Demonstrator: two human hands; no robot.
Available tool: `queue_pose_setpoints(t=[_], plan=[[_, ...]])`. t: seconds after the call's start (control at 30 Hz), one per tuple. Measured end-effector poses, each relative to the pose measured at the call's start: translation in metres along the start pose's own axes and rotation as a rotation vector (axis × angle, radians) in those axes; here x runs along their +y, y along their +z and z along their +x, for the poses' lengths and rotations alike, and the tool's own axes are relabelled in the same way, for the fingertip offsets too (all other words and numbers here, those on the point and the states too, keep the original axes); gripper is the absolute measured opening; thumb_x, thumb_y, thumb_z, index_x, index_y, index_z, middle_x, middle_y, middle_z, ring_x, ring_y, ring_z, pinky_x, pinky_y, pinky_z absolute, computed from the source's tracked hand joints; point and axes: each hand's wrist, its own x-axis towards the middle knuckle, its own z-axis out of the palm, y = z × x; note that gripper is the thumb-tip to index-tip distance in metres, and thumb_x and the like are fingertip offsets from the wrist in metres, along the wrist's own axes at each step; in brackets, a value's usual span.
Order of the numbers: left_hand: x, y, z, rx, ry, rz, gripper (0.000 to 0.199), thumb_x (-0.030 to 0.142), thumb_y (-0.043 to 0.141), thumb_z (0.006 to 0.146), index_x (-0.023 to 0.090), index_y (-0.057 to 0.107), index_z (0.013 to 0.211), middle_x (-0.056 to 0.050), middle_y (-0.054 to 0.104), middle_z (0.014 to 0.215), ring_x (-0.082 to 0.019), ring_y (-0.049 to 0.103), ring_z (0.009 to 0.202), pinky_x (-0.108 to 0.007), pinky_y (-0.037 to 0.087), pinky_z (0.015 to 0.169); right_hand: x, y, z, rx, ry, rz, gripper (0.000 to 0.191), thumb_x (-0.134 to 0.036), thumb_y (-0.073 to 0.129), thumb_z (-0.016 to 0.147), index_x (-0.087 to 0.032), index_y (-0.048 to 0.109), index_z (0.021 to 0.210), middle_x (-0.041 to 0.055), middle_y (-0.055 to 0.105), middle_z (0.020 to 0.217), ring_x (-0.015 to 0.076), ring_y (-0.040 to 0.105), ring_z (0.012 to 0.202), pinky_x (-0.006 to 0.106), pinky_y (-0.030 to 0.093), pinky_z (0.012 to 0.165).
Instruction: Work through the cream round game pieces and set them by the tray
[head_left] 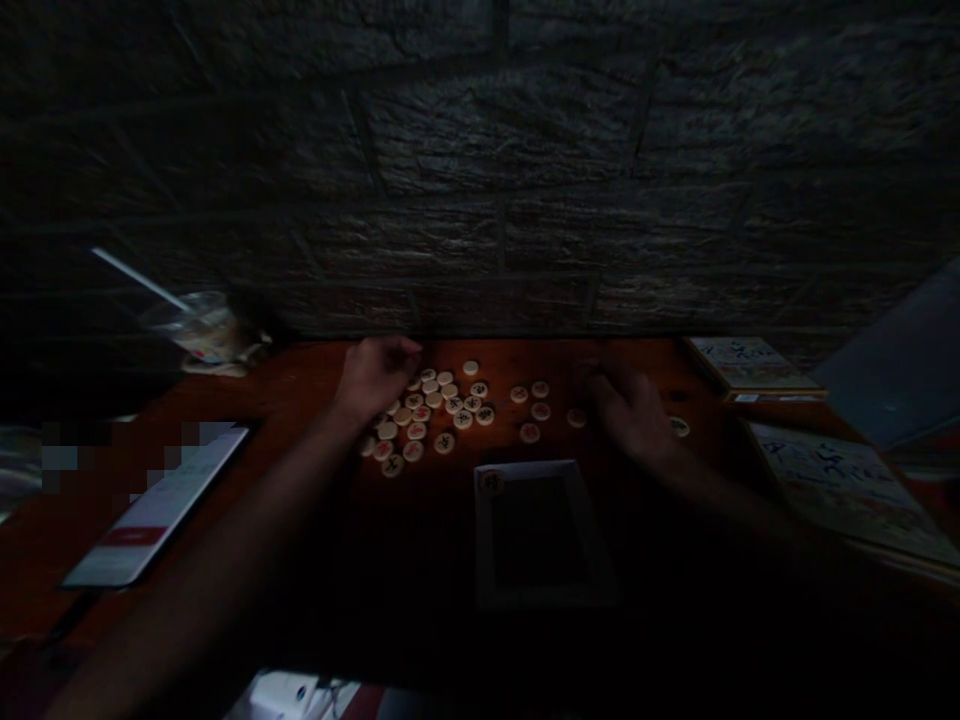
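Note:
Round wooden Chinese chess pieces [434, 400] lie loosely grouped on the table, some marked in red or black and some blank side up. My left hand [373, 378] is at the group's far left edge, its fingers loosely bent and apart, with no piece visible in them. Over the table on the right is my right hand [628, 408], dark and blurred; its fingertips and anything between them cannot be made out. Just left of it lies one chess piece [576, 418], and to its right another piece [678, 427]. A shallow white-rimmed box [486, 570] stands nearer me, one piece [491, 482] at its far left corner.
A phone [161, 500] lies on the wooden table [300, 385] at left. Behind it stands a plastic cup [210, 330] with a straw. Two flat printed boxes, one farther [742, 362] and one nearer [847, 485], are at right. A stone wall [480, 200] borders the far edge.

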Motion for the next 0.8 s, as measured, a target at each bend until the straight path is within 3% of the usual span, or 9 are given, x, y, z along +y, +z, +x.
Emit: queue_pose_setpoints(t=[0.3,0.6,0.8], plan=[[0.013,0.006,-0.008,-0.331,0.247,-0.002,0.028,0.027,0.066,0.087,0.023,0.082,0.110,-0.006,0.082,0.111,-0.022,0.078,0.096,-0.032,0.058,0.088,-0.007,0.000,-0.003,-0.027,-0.004,-0.014,0.033,-0.036,0.048,0.098,-0.021,0.076,0.108,0.0107,0.081,0.107,0.0305,0.075,0.099,0.042,0.053,0.085],[0.021,0.008,-0.013,-0.331,0.382,0.094,0.025,0.032,0.060,0.097,0.022,0.080,0.107,-0.008,0.081,0.107,-0.023,0.075,0.096,-0.034,0.053,0.090,-0.021,0.001,-0.012,-0.096,-0.149,0.042,0.031,-0.033,0.049,0.100,-0.020,0.076,0.106,0.0087,0.081,0.106,0.0248,0.076,0.093,0.036,0.056,0.081],[0.021,-0.001,-0.010,-0.334,0.259,0.045,0.020,0.026,0.062,0.087,0.020,0.078,0.097,-0.005,0.079,0.089,-0.020,0.073,0.080,-0.030,0.052,0.075,-0.018,0.002,-0.010,-0.096,-0.094,0.044,0.034,-0.037,0.048,0.100,-0.019,0.076,0.106,0.0094,0.081,0.104,0.0249,0.076,0.087,0.034,0.055,0.073]])
